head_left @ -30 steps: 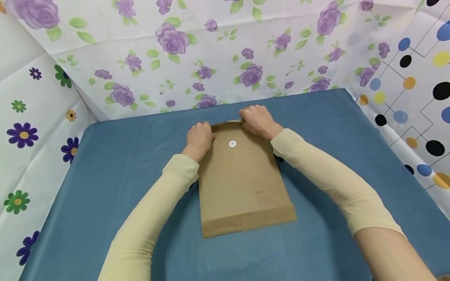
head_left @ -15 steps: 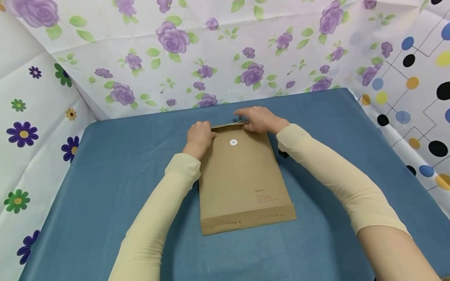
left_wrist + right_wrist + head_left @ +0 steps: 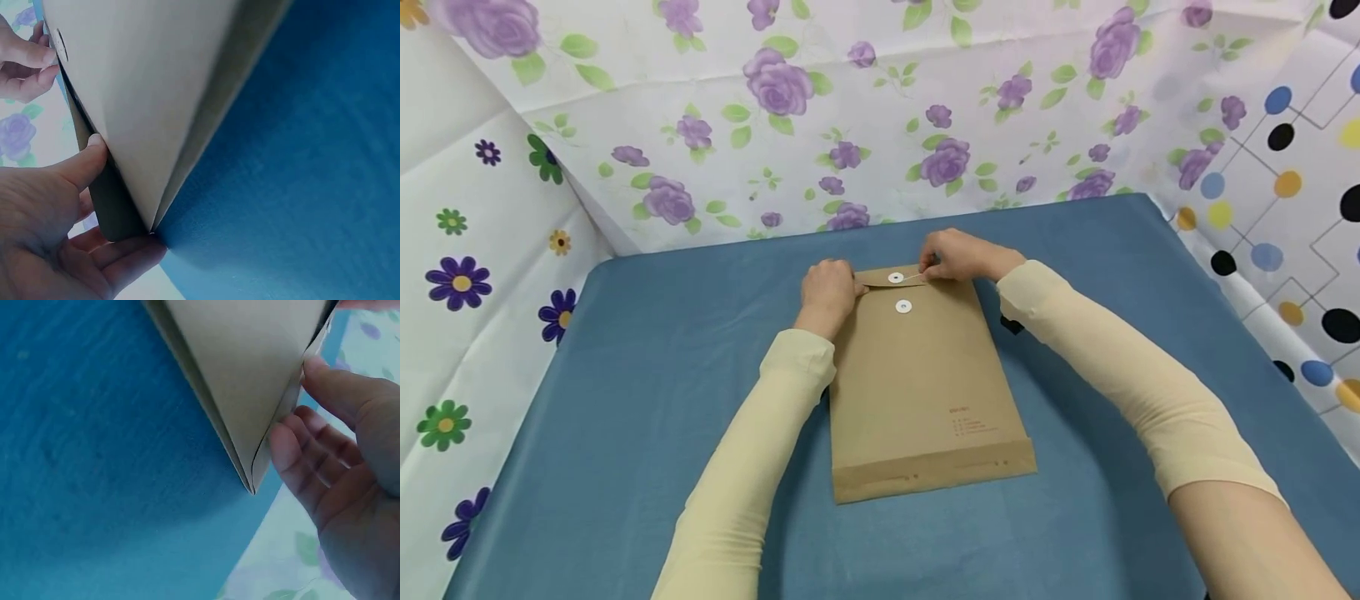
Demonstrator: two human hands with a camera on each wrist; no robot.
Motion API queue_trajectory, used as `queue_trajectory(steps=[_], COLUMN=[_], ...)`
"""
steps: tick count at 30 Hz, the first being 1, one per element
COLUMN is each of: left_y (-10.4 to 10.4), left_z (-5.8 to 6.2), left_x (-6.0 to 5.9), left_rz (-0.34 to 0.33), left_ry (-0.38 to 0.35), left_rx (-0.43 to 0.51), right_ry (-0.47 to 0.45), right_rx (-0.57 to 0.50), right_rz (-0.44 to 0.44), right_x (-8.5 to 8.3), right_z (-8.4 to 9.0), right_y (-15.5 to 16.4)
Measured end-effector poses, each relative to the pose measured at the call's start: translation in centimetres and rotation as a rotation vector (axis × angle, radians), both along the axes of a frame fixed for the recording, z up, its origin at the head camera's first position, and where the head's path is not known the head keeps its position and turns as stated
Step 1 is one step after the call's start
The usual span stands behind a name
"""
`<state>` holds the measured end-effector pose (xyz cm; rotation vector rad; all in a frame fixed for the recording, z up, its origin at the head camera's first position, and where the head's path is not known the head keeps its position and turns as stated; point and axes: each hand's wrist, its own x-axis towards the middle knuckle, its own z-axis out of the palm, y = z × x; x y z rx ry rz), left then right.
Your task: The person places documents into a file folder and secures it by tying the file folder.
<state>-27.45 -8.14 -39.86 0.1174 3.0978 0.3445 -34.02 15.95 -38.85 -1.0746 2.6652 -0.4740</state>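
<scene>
While the flat brown kraft-paper envelope [image 3: 925, 392] lies lengthwise in the middle of the blue cloth-covered table [image 3: 625, 375], both hands sit up at its far end, around 12 o'clock from the person.

Starting at the left: the left hand [image 3: 827, 292] is on the envelope's far-left corner, roughly 11 o'clock. From the left wrist view, the thumb [image 3: 84, 165] presses on top of the folded-over flap edge and the other fingers [image 3: 125, 262] curl under the corner, so it's pinching that corner between thumb and fingers.

Moving to the middle, the flap [image 3: 891, 277] is folded down onto the envelope body. It carries a small white round paper button [image 3: 896, 277], and a second white round button [image 3: 904, 307] sits just below it on the body, toward 6 o'clock. A thin pale string [image 3: 913, 276] runs from the upper button toward 3 o'clock.

On the right, the right hand [image 3: 958, 254] is at the far-right corner, about 1 o'clock, fingertips bunched and pinching the end of that string. In the right wrist view its fingers [image 3: 312, 456] are loosely curled right beside the envelope's corner [image 3: 250, 481].

Behind the table, at 12 o'clock, hangs a white sheet with purple roses [image 3: 850, 117]; a dotted sheet [image 3: 1285, 167] is off at 3 o'clock.
</scene>
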Motion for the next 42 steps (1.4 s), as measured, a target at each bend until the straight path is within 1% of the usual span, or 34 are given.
queue_trajectory(steps=[7,13,16,18,21,24,26,28,32,34,36,37,39,42], left_y=[0.0,0.1,0.3,0.4,0.4,0.3,0.2,0.1,-0.1,-0.1,-0.1,-0.1,-0.1,-0.1], left_z=[0.2,0.2,0.1,0.1,0.1,0.3,0.4,0.5,0.5,0.4,0.4,0.4,0.3,0.3], left_x=[-0.1,0.0,-0.2,-0.3,-0.4,-0.5,-0.4,-0.4,-0.1,-0.1,-0.1,-0.1,-0.1,-0.2], left_rz=[-0.001,0.002,0.006,0.009,0.01,0.011,0.013,0.018,0.03,0.035,0.037,0.035,0.034,0.032], left_ry=[-0.006,0.014,0.006,-0.002,-0.006,-0.003,0.0,-0.002,-0.014,-0.019,-0.025,-0.027,-0.026,-0.029], left_rx=[0.012,0.017,0.017,0.022,0.034,0.037,0.032,0.023,0.014,0.014,0.02,0.023,0.027,0.019], right_ry=[0.119,0.215,0.229,0.215,0.153,0.104,0.088,0.083,0.021,-0.026,-0.054,-0.053,-0.022,0.088], right_rx=[0.132,0.216,0.262,0.283,0.255,0.159,0.1,0.056,0.016,0.005,0.012,0.019,0.045,0.108], right_rz=[0.077,0.079,0.074,0.068,0.033,0.007,0.01,0.031,0.048,0.04,0.019,0.008,-0.016,-0.037], right_x=[0.3,0.6,0.6,0.6,0.7,0.8,0.9,0.9,1.3,1.5,1.8,2.0,2.4,3.2], right_z=[0.3,0.2,0.0,-0.1,0.0,0.3,0.5,0.7,0.9,1.0,1.0,1.2,1.6,2.5], right_y=[-1.0,-1.6,-1.6,-1.4,-1.0,-0.6,-0.6,-0.9,-1.8,-2.2,-2.4,-2.4,-2.4,-2.3])
